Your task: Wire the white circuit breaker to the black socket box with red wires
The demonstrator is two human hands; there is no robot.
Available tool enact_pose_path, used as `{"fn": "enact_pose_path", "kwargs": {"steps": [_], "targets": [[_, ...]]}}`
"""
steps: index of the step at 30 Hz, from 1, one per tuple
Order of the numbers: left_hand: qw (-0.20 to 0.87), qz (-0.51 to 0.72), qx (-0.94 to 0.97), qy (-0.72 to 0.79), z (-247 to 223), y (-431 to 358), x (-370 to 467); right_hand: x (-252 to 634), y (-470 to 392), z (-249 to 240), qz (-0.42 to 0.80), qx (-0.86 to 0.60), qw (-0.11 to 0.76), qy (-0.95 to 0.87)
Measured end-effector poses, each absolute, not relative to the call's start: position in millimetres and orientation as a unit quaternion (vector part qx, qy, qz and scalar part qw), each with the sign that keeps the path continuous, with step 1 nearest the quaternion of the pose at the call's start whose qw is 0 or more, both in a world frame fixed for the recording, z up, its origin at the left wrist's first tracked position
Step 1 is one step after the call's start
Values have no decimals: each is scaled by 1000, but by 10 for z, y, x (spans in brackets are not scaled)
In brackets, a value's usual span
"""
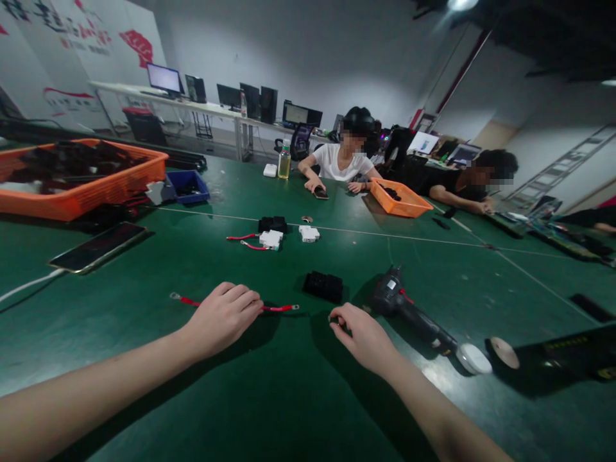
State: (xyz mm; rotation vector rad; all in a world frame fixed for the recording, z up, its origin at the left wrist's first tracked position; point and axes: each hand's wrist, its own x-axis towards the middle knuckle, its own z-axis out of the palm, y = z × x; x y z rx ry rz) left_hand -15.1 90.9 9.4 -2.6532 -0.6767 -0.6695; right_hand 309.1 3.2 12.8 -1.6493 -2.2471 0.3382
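Workshop-like room | green worktable point(269, 410), power screwdriver point(409, 308), parts baskets point(72, 192), monitors point(164, 78)

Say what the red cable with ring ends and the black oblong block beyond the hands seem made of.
The red cable at the left hand seems sheathed in flexible plastic or rubber, judging by its even colour; its ring ends look like bare metal, silvery grey. The black block is probably rigid moulded plastic, dark with angular edges, but too dark to be sure.

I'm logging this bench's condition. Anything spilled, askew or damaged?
Nothing stands out. The left hand holds a red cable, the power screwdriver lies on its side near the black block, and no spill or break shows on the green table.
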Motion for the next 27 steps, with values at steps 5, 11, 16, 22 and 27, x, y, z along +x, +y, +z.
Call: {"fn": "enact_pose_path", "kwargs": {"steps": [5, 11, 16, 22, 27], "targets": [[170, -216, -933, -234, 112, 907, -156, 3087, 40, 136, 136, -583, 168, -783], [166, -208, -935, -236, 105, 911, -163, 3084, 30, 157, 167, -580, 224, -765], [166, -212, -935, -231, 99, 911, -163, 3107, 68, 89, 228, -595, 333, -695], [171, -202, -934, -239, 85, 912, -171, 3148, 84, 48, 185, -650, 266, -687], [166, -193, -936, -243, 92, 908, -174, 3138, 83, 76, 70, -676, 137, -721]]}}
